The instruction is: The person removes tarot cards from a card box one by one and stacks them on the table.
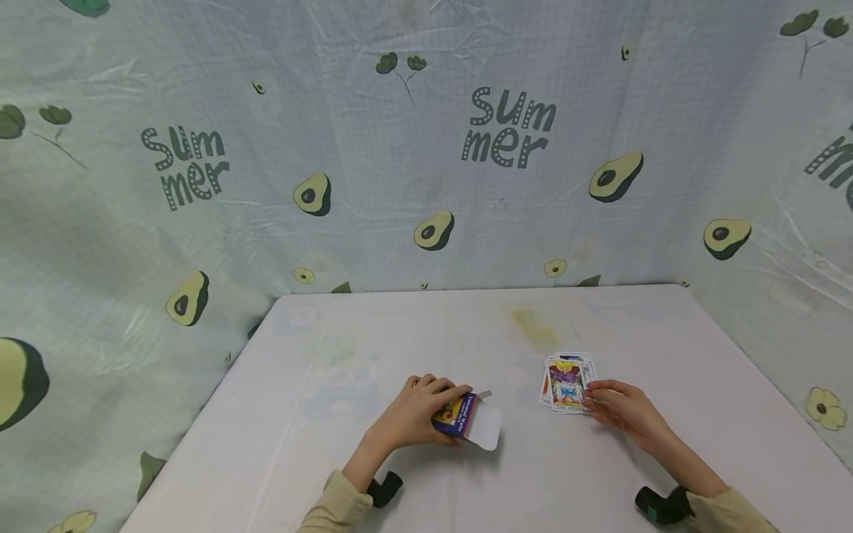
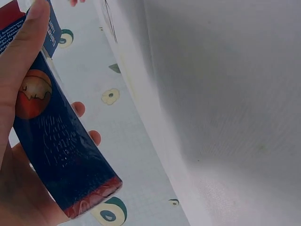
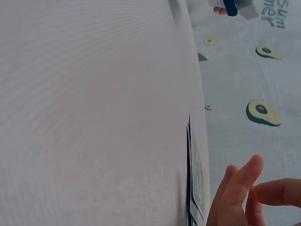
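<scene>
My left hand [image 1: 420, 414] grips a dark blue tarot card box [image 1: 456, 414], thumb along one side and fingers round the other. The box is held tilted above the table, its white end flap [image 1: 485, 426] folded out on the right. In the left wrist view, the box's narrow side [image 2: 66, 146] shows an orange round picture and red trim. Several tarot cards [image 1: 566, 381] lie face up in a loose, uneven pile on the table. My right hand [image 1: 625, 411] is at the pile's right edge, fingers relaxed, with nothing visible between thumb and fingers in the right wrist view.
A white table [image 1: 320, 414] lies beneath both hands. Behind it hangs a pale cloth [image 1: 373, 163] printed with avocados and lettering. Black wrist devices sit at the left wrist [image 1: 385, 489] and right wrist [image 1: 663, 506].
</scene>
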Demonstrator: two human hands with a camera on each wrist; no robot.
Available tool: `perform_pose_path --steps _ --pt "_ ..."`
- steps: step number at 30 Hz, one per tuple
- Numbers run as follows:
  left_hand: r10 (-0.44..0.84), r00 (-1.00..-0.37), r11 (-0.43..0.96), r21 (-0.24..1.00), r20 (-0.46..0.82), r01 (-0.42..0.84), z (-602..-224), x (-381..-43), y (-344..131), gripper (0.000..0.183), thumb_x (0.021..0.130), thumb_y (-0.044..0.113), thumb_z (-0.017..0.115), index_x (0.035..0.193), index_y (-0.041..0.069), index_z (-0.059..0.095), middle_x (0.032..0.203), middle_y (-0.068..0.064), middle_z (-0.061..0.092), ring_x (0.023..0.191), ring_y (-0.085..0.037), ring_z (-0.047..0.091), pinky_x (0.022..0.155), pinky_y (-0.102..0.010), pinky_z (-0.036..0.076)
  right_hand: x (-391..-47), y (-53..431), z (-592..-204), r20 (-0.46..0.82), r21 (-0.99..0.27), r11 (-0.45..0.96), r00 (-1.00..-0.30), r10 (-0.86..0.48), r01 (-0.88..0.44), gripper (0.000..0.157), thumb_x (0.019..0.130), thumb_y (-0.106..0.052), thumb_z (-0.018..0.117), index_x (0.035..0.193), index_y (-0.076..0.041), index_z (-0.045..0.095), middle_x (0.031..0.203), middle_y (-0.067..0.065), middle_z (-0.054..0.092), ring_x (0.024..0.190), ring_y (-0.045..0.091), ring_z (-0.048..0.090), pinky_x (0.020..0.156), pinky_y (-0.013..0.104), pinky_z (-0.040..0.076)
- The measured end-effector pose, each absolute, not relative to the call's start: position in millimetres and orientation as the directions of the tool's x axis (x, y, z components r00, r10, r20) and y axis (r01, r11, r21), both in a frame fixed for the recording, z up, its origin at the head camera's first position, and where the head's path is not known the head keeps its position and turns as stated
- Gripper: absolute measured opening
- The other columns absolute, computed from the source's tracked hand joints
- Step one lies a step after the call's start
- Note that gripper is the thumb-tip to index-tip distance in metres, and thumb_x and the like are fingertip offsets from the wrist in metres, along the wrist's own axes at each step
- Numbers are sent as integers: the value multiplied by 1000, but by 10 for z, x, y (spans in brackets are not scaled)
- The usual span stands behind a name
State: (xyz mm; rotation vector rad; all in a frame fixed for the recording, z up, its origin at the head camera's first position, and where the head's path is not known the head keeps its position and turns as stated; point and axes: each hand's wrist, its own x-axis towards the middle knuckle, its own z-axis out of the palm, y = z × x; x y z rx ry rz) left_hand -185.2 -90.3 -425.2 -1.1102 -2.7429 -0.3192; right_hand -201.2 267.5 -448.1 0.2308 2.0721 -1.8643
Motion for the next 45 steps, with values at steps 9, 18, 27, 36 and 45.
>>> perform_pose_path --steps 9,18,27,36,45 --pt "684 -688 687 102 244 719 -4264 -1886 -909 87 55 57 72 131 24 44 113 4 54 94 -12 45 80 -37 35 -2038 2582 -4427 -354 -932 127 -929 -106 340 51 88 -28 54 125 6 41 94 -5 59 83 7 63 71 20 50" --pt "694 -674 682 70 253 728 -4241 -1978 -913 79 62 56 71 130 26 45 111 4 55 93 -12 47 78 -34 35 -2072 2493 -4385 -301 -952 104 -938 -172 287 47 89 -28 53 121 5 46 91 -9 59 82 4 61 70 18 49" --pt "706 -665 688 -15 242 725 -4224 -2098 -907 76 65 59 67 130 27 45 110 4 55 94 -13 47 81 -35 35 -2100 2356 -4365 -282 -952 169 -944 -173 254 52 90 -28 51 127 8 41 113 6 56 85 5 61 74 20 49" --pt "716 -658 685 -56 233 726 -4282 -2209 -880 76 66 60 65 131 26 43 110 5 54 93 -12 46 82 -36 34 -2146 2272 -4355 -270 -958 156 -943 -194 242 55 90 -31 50 128 8 39 98 -4 62 83 4 62 72 20 49" --pt "724 -664 685 -75 188 725 -4355 -2285 -817 75 67 60 65 130 24 44 109 3 54 93 -13 45 79 -35 33 -2160 2218 -4375 -252 -963 146 -946 -205 225 50 90 -30 51 124 7 42 94 -6 65 83 6 63 69 19 49"
